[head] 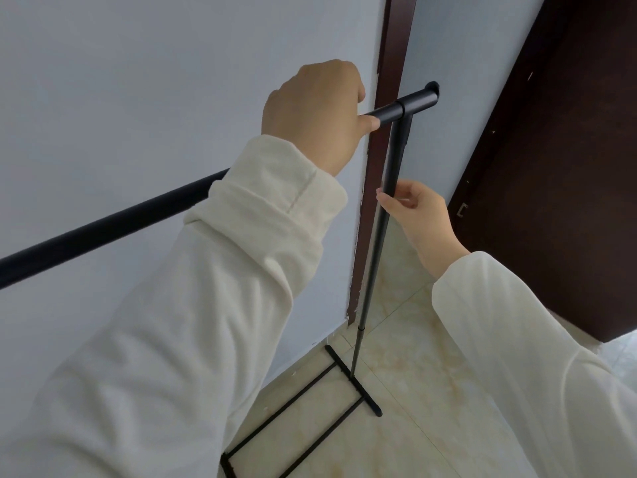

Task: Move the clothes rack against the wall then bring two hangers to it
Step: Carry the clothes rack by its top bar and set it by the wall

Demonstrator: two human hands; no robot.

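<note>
Beside a pale wall (138, 81), a person in cream sleeves (193, 322) handles a black rack (103, 224) with both hands. From the frame's left edge the rack's top rail (410, 104) climbs rightward, passes behind the left forearm and runs into the left hand (312, 113), which is clenched around the rail from above, thumb tucked beneath. Just past that hand's knuckles the rail meets a T-joint and ends in an open tube mouth in front of a dark brown door frame (386, 174). Below and to the right of the left hand, the rack's post (381, 222) drops from the joint; the right hand (413, 210) grips it lightly, fingertips pinching the post from its right side, palm loosely curled. Well beneath both hands the post lands on the rack's base (353, 381), a flat crossbar with two thin rails running back toward the person, resting on beige marbled tile (431, 391) close to the wall's foot. Right of the right hand stands a dark door (558, 167).
</note>
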